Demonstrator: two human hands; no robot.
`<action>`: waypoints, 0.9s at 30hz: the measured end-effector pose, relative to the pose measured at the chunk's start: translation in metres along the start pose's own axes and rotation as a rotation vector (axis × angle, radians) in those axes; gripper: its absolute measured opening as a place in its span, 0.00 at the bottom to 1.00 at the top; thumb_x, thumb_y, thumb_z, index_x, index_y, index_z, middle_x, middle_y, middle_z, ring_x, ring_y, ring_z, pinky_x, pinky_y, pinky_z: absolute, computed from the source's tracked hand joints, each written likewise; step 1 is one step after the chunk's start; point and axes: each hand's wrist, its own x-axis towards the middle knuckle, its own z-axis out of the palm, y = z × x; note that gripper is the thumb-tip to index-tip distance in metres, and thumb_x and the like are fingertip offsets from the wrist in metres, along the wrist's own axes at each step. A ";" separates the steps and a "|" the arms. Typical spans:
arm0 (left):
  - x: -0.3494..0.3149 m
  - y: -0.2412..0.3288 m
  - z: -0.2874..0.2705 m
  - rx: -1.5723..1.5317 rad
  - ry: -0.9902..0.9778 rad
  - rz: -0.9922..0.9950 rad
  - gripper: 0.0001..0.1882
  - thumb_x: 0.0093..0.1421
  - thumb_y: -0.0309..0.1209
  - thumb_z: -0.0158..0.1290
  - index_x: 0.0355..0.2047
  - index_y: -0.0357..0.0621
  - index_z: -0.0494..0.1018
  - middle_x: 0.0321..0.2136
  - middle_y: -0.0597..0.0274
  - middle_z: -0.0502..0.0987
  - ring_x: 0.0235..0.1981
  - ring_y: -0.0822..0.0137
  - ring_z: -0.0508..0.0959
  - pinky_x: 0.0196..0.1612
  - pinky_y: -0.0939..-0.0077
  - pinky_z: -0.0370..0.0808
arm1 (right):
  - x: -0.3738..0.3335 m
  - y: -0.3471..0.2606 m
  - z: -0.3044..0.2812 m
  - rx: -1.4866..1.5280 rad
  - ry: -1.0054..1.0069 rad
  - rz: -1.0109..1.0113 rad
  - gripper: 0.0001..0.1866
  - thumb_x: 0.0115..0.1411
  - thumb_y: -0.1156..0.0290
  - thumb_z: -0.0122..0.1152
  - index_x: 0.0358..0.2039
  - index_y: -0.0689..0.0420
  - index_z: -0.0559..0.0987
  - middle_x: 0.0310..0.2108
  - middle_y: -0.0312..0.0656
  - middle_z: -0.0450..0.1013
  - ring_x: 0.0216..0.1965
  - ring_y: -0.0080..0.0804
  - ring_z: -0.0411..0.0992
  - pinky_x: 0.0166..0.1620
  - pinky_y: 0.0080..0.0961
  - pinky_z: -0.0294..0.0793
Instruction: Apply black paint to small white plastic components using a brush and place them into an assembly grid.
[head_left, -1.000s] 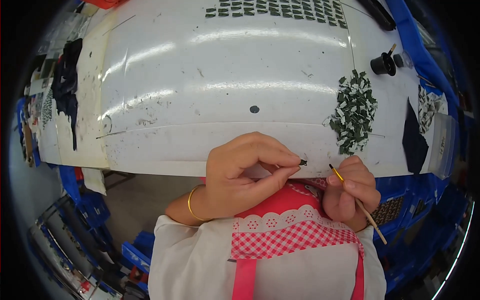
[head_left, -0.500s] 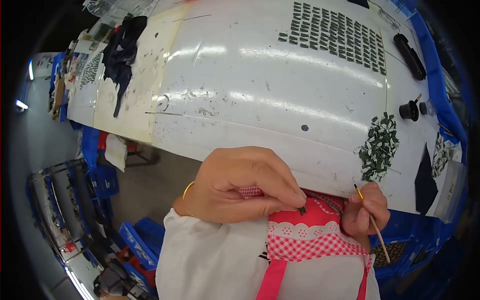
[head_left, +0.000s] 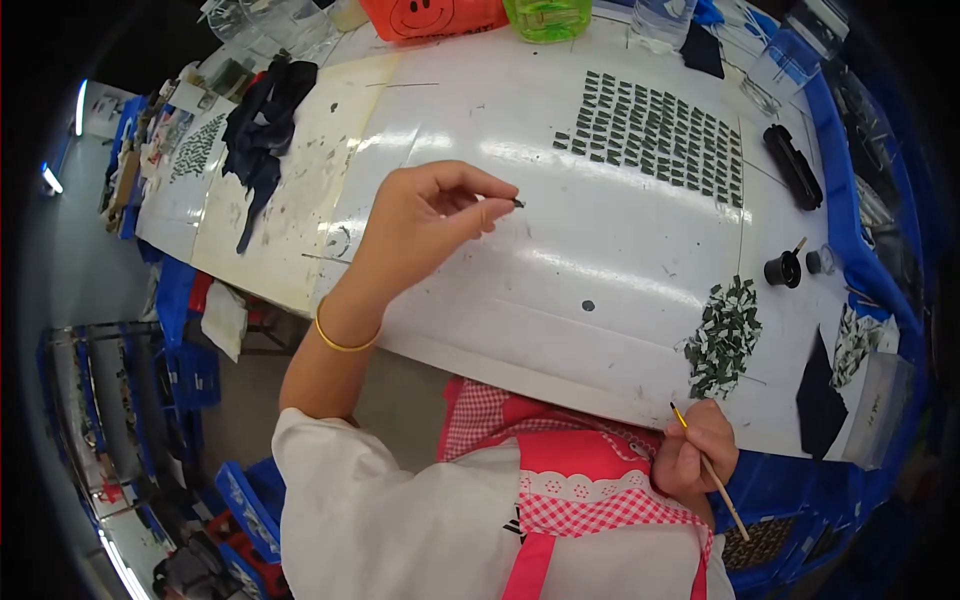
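Observation:
My left hand [head_left: 425,215] is raised over the middle of the white table [head_left: 470,320], thumb and forefinger pinching a small dark green piece [head_left: 519,204]. Up and to the right of it, many like green pieces [head_left: 655,140] lie in neat rows. At the near table edge my right hand [head_left: 706,446] grips a thin paintbrush [head_left: 724,493], its dark tip pointing up and left. Just beyond that hand spreads a loose pile of green and white pieces [head_left: 725,338]. A small black pot [head_left: 783,270] with a stick in it stands to the pile's right.
A black oblong case [head_left: 793,167] lies near the blue bins [head_left: 845,190] along the right edge. Dark cloth [head_left: 262,130] is heaped at the left. An orange bag [head_left: 430,15] and a green container [head_left: 548,18] stand at the back. A clear box [head_left: 880,410] sits at right.
My left hand has moved away from my body and up over the table with the green piece still pinched. The view has shifted, showing more of the table's far side. My right hand keeps the paintbrush.

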 end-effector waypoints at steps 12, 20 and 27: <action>0.126 -0.048 0.013 0.144 -0.080 0.137 0.04 0.53 0.22 0.60 0.30 0.36 0.81 0.22 0.63 0.79 0.21 0.78 0.71 0.27 0.89 0.71 | 0.002 0.000 0.001 -0.068 -0.004 -0.047 0.13 0.50 0.77 0.46 0.37 0.60 0.73 0.20 0.44 0.72 0.21 0.28 0.59 0.29 0.28 0.61; 0.125 -0.049 0.011 0.199 -0.137 0.223 0.04 0.52 0.22 0.60 0.30 0.38 0.82 0.25 0.62 0.80 0.22 0.77 0.72 0.29 0.87 0.72 | 0.001 0.001 0.002 -0.093 -0.027 -0.057 0.12 0.50 0.76 0.46 0.36 0.61 0.73 0.20 0.44 0.72 0.20 0.27 0.58 0.28 0.28 0.60; 0.126 -0.049 0.012 0.213 -0.142 0.241 0.04 0.53 0.23 0.60 0.30 0.39 0.82 0.26 0.62 0.79 0.23 0.77 0.71 0.29 0.87 0.71 | 0.002 0.001 0.003 -0.108 -0.027 -0.061 0.12 0.50 0.75 0.47 0.36 0.61 0.73 0.20 0.44 0.72 0.20 0.27 0.58 0.28 0.28 0.60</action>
